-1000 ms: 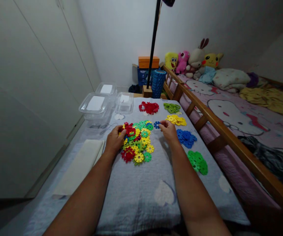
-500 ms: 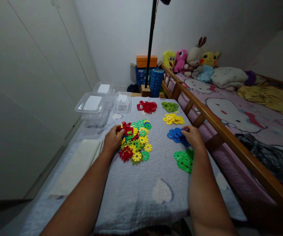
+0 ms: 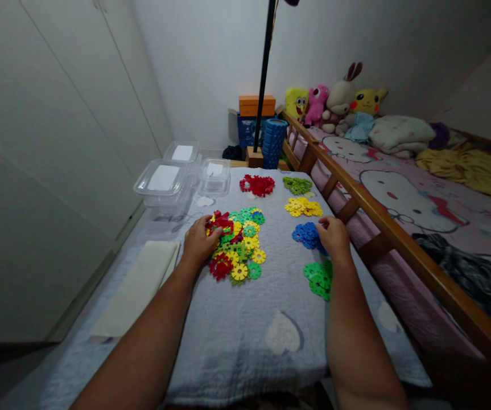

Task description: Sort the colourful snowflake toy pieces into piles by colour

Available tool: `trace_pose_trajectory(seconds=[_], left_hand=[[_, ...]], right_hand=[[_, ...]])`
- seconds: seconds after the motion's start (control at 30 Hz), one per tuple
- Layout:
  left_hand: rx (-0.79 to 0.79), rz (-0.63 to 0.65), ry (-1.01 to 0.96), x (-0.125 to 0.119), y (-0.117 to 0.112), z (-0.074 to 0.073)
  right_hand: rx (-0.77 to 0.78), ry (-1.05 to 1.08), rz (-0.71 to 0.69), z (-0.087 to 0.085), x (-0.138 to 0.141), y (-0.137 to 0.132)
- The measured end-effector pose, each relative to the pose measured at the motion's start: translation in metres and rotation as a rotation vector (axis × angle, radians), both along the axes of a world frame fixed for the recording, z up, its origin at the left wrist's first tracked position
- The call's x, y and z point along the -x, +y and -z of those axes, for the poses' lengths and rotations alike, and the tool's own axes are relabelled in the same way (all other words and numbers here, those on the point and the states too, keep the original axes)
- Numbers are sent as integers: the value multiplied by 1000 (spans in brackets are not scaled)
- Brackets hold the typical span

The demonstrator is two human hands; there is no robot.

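On the near left of the table lies a mixed pile of flower-shaped plastic snowflake pieces (image 3: 239,271) in red, yellow, green and blue. My left hand (image 3: 200,239) rests at its left edge, thumb and fingers apart over the red pieces. Across the table, my right hand (image 3: 334,236) is at the right side of a pile of blue snowflake pieces (image 3: 305,234). Its fingertips curl together there; whatever is between them is hidden. Nearer me is a pile of green pieces (image 3: 317,278), partly covered by my right forearm. Yellow pieces (image 3: 302,206) lie beyond the blue ones.
Red pieces (image 3: 258,185) and light-green pieces (image 3: 297,185) form piles at the far end. Clear lidded plastic boxes (image 3: 162,185) stand at the back left, with a folded cream cloth (image 3: 136,290) nearer me. A wooden bed rail (image 3: 368,222) runs along the right side.
The view has shifted slightly. My left thumb has spread further over the red pieces. My right fingertips have drawn a little back from the middle of the blue pile.
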State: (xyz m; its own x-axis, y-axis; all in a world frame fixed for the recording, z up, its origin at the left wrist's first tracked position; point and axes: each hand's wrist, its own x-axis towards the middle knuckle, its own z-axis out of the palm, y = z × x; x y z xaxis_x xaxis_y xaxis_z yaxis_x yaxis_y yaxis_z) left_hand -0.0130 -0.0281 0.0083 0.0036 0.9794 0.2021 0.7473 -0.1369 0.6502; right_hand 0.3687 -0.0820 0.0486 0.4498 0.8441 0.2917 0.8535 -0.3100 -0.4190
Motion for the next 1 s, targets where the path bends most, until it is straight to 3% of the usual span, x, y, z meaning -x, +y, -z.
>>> trace_pose_trajectory(seconds=[0.1,0.23,0.33,0.43,0.6,1.0], left_hand=[[-7,4,25,-1,0,0],[-7,2,41,-1,0,1],[-2,7,46,-1,-1,0],[2,23,51,0,-3,-1],[-1,34,52,0,-3,-1],[-1,46,73,-2,-4,-3]], right_hand=[[-37,48,-146,-1,30,5],[63,131,-504,5,90,10],[95,91,-647,15,129,11],[128,7,-653,25,151,13],[164,-72,-609,35,156,18],[126,85,-579,34,153,20]])
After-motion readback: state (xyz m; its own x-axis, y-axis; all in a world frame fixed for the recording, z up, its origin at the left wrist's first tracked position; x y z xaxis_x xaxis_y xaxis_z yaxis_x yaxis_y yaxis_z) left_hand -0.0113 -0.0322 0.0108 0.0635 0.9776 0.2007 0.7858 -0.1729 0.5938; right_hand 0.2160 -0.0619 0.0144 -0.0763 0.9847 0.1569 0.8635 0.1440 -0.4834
